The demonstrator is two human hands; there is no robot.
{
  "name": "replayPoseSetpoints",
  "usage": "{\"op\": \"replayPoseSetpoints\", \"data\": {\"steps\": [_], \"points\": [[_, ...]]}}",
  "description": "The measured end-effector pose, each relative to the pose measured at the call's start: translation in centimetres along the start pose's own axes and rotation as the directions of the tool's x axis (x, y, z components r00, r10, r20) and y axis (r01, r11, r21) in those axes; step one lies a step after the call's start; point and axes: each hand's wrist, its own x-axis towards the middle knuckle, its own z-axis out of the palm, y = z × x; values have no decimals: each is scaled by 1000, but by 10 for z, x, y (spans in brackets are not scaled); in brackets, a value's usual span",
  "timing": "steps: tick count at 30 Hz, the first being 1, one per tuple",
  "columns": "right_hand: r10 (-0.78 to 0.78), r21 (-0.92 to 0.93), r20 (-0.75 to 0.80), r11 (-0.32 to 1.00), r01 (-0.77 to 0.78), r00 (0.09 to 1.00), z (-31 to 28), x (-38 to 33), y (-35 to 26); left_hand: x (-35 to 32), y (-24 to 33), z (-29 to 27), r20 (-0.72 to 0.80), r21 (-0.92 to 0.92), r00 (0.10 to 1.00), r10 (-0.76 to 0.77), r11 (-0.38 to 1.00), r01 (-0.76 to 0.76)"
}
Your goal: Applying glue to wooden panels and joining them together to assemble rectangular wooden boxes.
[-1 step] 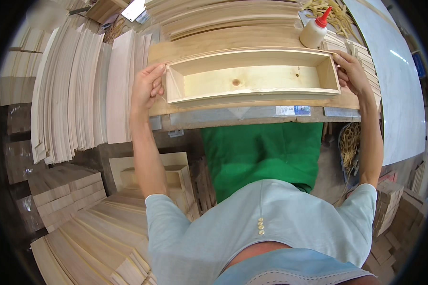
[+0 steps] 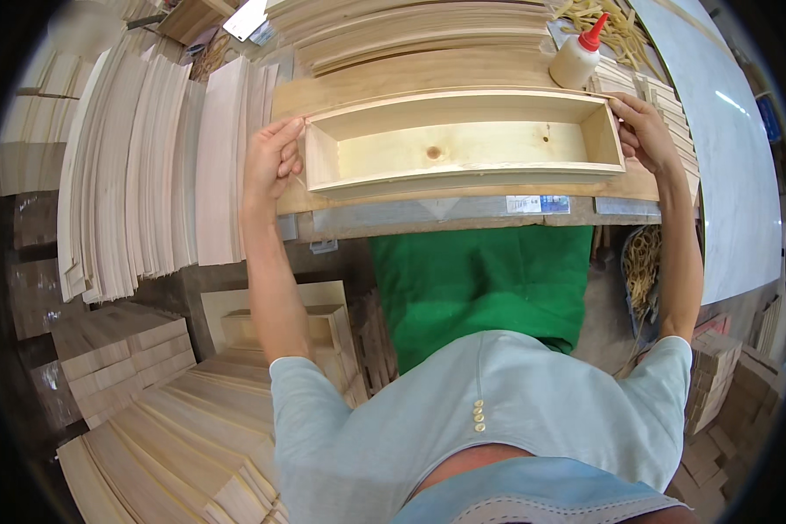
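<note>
A long, open pale wooden box (image 2: 463, 148) lies across a wooden board (image 2: 410, 74) on the workbench in front of me. My left hand (image 2: 272, 159) presses with curled fingers against the box's left end wall. My right hand (image 2: 644, 131) grips the right end wall, fingers over its top edge. The box is empty inside, with a dark knot in its floor. A glue bottle (image 2: 575, 59) with a red cap stands just beyond the box's far right corner, apart from my right hand.
Thin wooden boards (image 2: 148, 175) stand stacked on edge to the left of the bench. More boards (image 2: 428, 35) lie behind the box. Wooden blocks and box parts (image 2: 131, 349) are piled low at the left. A green cloth (image 2: 480, 279) covers my lap. A pale sheet (image 2: 725, 131) lies at the right.
</note>
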Motion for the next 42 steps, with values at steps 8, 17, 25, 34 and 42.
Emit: {"op": "replayPoseSetpoints", "data": {"steps": [8, 17, 25, 34, 42], "points": [[-70, 249, 187, 968, 21, 980, -17, 19, 18, 24, -26, -14, 124, -405, 992, -31, 911, 79], [-54, 193, 124, 981, 30, 991, -18, 22, 28, 21, -27, -7, 155, -493, 988, -25, 864, 100], [-96, 261, 151, 964, 54, 984, -21, 25, 38, 22, -28, -5, 182, -504, 983, -7, 858, 99], [45, -331, -9, 943, -46, 999, -11, 3, 15, 0, -6, 20, -70, 135, 994, 78, 988, -68], [-492, -802, 25, 510, 311, 870, 29, -12, 5, -15, -9, 35, -106, 590, 917, 384, 767, -253]]}}
